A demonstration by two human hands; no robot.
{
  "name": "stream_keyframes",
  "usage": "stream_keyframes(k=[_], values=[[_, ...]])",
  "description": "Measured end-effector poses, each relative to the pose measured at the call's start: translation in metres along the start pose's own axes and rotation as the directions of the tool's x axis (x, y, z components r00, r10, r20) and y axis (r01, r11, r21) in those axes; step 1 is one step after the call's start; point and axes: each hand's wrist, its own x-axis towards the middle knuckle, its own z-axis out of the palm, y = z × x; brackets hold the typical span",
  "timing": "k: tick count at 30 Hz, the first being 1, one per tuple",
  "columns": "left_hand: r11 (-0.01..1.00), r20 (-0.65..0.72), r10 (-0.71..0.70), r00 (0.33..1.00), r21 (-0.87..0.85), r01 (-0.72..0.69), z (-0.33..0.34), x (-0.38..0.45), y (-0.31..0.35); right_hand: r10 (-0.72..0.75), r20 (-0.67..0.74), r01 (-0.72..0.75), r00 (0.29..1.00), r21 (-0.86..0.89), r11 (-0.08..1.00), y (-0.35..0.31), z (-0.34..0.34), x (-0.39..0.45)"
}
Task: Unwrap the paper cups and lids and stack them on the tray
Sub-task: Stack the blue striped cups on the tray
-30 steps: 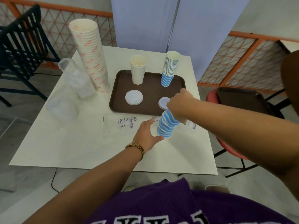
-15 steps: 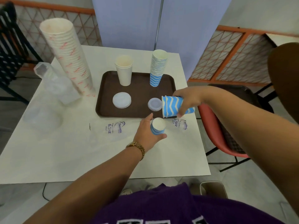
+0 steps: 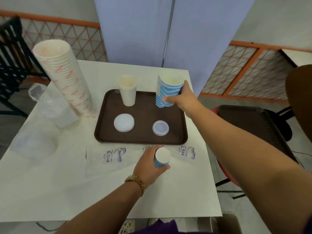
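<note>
**A:** I start at the upper left of the frame. What do you see there?

**B:** A tall pink-patterned cup stack [image 3: 65,80] leaning on the table [image 3: 50,183], with clear plastic wrapping [image 3: 49,105] beside it. Right of that is the brown tray [image 3: 145,115] in the frame's centre, holding plain white cups [image 3: 127,90], a stack of flat lids [image 3: 124,122] and a small lid [image 3: 160,128].

**A:** And my hands?

**B:** The left hand [image 3: 148,168], lower centre, has its fingers curled round a short batch of blue-striped cups [image 3: 162,157] standing upright off the tray, mouth down and flat base up, long axis vertical. The right hand [image 3: 182,98], upper centre-right, grasps another blue-striped batch [image 3: 168,93] over the tray's far right corner. That one is upright too, open mouth up, axis close to vertical.

**A:** So which step is this?

**B:** I judge it as stacking the unwrapped blue cups on the tray. A blue stack seems to stand right behind the right-hand batch; I cannot tell whether the two are already nested.

**A:** Next?

**B:** Probably seating that batch squarely, rims aligned, then flipping the left batch mouth-up before adding it.
</note>
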Motion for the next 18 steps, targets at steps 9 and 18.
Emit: stream_keyframes(k=[9,18], values=[[0.999,-0.013,-0.027,1.0,0.022,0.028,0.003,0.002,-0.003,0.013,-0.316,-0.031,0.949,-0.052,0.998,-0.031,-0.008,0.097],[0.999,-0.011,-0.032,0.999,0.026,0.032,0.002,0.002,-0.004,0.111,-0.26,-0.148,0.959,-0.127,0.981,0.012,0.001,0.089]])
